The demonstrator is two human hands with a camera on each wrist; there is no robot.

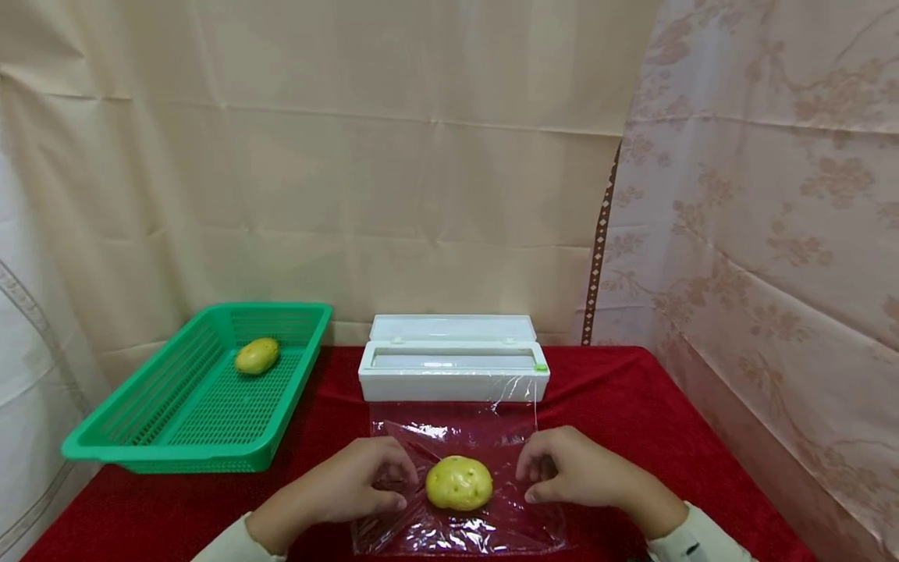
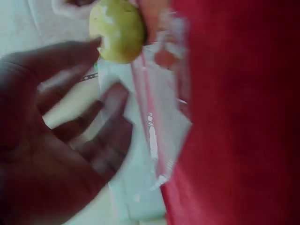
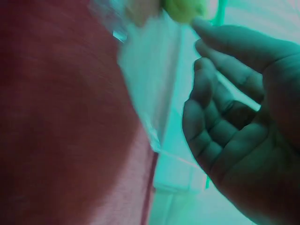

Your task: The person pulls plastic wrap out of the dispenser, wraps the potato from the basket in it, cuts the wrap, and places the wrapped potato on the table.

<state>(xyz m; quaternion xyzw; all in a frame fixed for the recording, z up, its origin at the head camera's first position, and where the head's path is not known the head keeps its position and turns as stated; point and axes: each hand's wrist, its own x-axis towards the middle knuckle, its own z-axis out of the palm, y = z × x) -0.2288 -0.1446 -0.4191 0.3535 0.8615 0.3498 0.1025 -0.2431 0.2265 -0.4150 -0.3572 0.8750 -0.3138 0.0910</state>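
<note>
A yellow potato (image 1: 460,483) lies on a sheet of clear plastic wrap (image 1: 449,538) spread over the red cloth. Left of it is my left hand (image 1: 361,480), fingers loosely bent and holding nothing; the left wrist view shows the potato (image 2: 119,33) just past the fingertips. On the other side, my right hand (image 1: 586,472) hovers at the sheet's right edge, also with relaxed fingers and nothing in them. In the right wrist view only a bit of the potato (image 3: 183,7) shows at the top. The wrap runs back to a white wrap dispenser (image 1: 454,384) with its lid raised.
A green plastic basket (image 1: 263,453) stands at the left with another potato (image 1: 257,356) inside. The dispenser's green slider (image 1: 541,367) sits at its right end. Red cloth (image 1: 618,398) covers the table, and beige curtains (image 1: 393,179) hang behind it.
</note>
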